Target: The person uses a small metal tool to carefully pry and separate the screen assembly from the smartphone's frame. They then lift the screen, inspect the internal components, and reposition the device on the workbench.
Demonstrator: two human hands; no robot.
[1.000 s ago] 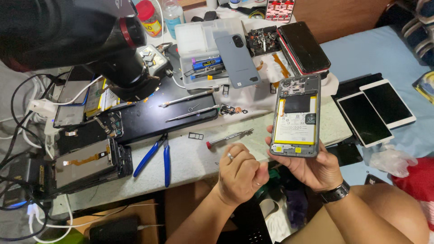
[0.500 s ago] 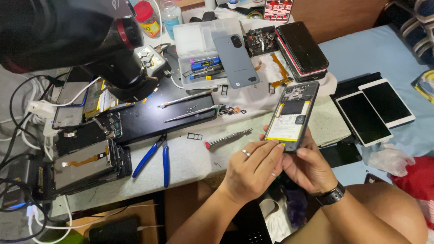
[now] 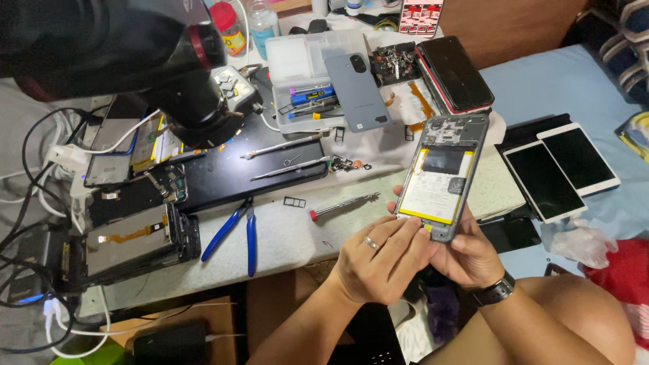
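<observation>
Blue-handled pliers [image 3: 233, 230] lie left on the worktop [image 3: 284, 236], a red-tipped screwdriver [image 3: 343, 205] beside them; left hand [image 3: 378, 260] pinches the opened phone [image 3: 443, 177] at its lower edge; right hand [image 3: 466, 253] grips it from beneath — tilted above the worktop's front edge.

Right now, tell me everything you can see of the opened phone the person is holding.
The opened phone has its back cover off, showing a grey frame, a large pale battery edged in yellow, a dark plate above it and a circuit board at the top. It is held above the table edge, tilted, top end away from the person. The right hand cradles its lower end from below; the left hand, wearing a ring, has fingertips at its bottom edge.
</observation>
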